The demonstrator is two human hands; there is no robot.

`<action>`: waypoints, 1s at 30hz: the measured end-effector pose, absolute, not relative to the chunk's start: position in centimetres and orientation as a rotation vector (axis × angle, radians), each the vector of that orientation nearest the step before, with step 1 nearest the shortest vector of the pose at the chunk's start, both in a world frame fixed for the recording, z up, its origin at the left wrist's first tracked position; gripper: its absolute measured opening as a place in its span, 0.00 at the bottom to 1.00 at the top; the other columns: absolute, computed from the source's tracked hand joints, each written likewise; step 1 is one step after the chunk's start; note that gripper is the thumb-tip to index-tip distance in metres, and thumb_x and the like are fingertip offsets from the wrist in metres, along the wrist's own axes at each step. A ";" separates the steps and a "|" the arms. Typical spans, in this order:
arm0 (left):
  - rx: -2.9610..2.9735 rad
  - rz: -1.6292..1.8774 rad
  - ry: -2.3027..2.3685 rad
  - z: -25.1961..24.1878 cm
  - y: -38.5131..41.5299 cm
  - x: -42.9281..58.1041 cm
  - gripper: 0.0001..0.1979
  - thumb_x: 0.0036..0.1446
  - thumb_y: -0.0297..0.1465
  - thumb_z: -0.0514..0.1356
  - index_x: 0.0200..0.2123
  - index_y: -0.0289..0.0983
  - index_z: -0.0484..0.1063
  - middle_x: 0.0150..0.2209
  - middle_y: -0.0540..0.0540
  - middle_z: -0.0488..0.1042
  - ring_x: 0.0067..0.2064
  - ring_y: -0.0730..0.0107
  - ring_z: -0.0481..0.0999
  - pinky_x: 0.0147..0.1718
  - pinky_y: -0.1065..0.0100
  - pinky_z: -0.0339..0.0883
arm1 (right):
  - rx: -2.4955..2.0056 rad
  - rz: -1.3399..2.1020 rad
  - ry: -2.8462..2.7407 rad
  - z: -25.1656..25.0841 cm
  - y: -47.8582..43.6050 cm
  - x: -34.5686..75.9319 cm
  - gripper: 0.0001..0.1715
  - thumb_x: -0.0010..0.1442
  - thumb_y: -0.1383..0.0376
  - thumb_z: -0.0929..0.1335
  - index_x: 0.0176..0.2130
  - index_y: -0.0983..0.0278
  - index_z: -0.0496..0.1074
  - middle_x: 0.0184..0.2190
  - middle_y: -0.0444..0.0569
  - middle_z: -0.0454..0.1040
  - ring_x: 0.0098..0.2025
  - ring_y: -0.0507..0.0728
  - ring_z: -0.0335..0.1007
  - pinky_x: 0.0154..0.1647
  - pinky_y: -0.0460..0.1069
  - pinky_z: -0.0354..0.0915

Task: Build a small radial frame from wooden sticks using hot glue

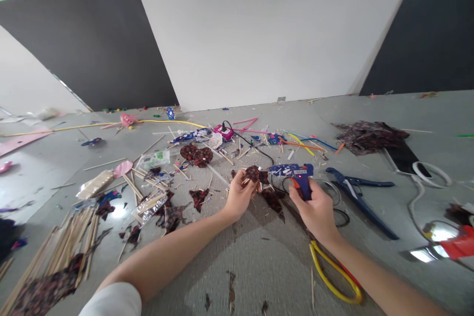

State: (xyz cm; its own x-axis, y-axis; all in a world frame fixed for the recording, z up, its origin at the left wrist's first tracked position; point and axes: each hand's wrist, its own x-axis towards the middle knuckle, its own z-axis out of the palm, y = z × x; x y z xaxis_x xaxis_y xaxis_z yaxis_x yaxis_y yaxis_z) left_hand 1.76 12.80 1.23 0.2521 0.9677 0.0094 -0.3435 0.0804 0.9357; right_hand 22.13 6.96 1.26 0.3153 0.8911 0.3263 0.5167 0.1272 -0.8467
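Note:
My left hand [240,196] pinches a small dark floral fabric piece [254,174] with thin wooden sticks, held just above the grey floor. My right hand [315,207] is wrapped round the handle of a blue hot glue gun [294,172] with an orange trigger. The gun's nozzle points left at the fabric piece, almost touching it. Its black cord [255,148] runs back to a pink plug block [223,131]. More dark fabric scraps [273,199] lie between my hands.
Blue-handled cutters [357,192] lie right of the gun, yellow-handled pliers [333,271] near my right forearm. A bundle of wooden sticks [70,244] sits at left, floral fabric [366,136] and a phone [405,158] at right. White and black boards [259,34] stand behind.

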 end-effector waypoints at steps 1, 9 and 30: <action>1.027 1.146 0.786 1.2 12.8 1.7 0.29 0.53 0.53 0.71 0.35 0.39 0.61 0.24 0.53 0.73 0.21 0.81 0.60 0.22 0.76 0.50 | -1.524 0.452 -1.336 1.3 7.0 22.1 0.20 0.64 0.48 0.71 0.39 0.62 0.74 0.29 0.45 0.77 0.28 0.56 0.69 0.31 0.49 0.65; 1.020 1.143 0.789 1.2 13.0 1.7 0.32 0.51 0.57 0.71 0.36 0.40 0.61 0.24 0.53 0.73 0.21 0.80 0.62 0.21 0.75 0.49 | -1.528 0.438 -1.343 1.7 6.9 22.0 0.19 0.64 0.48 0.71 0.38 0.62 0.74 0.27 0.44 0.74 0.27 0.56 0.67 0.31 0.49 0.65; 1.039 1.167 0.809 1.0 13.0 1.8 0.30 0.53 0.58 0.70 0.33 0.39 0.63 0.22 0.54 0.70 0.20 0.80 0.60 0.21 0.74 0.49 | -1.542 0.421 -1.364 1.6 6.9 22.1 0.19 0.65 0.48 0.70 0.37 0.61 0.73 0.25 0.42 0.72 0.27 0.55 0.65 0.30 0.49 0.62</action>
